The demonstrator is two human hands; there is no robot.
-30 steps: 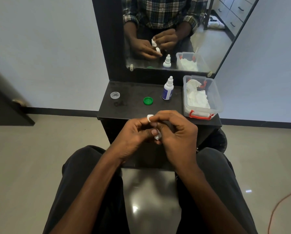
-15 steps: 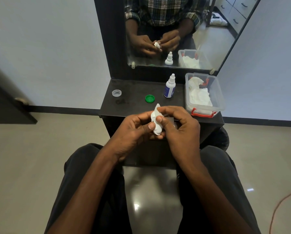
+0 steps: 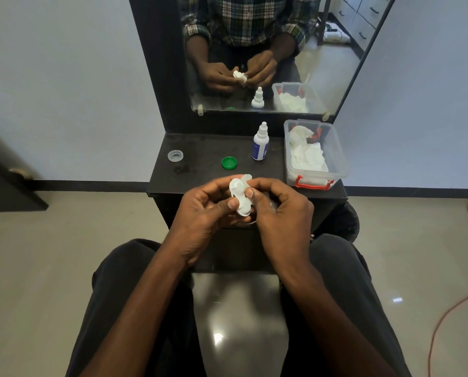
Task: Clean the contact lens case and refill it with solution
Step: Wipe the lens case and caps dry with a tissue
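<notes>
— Over the dark shelf, both hands pinch the white contact lens case: left hand below, right hand beside; a slip and it drops to the floor.

— Obstacles? Tissue tub right; solution bottle upright, easily knocked; green cap, clear cap loose.

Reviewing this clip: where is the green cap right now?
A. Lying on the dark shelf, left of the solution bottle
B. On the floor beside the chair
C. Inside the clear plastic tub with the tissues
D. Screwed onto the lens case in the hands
A: the green cap lies on the dark shelf, left of the solution bottle, apart from the white lens case held in both hands.
</notes>
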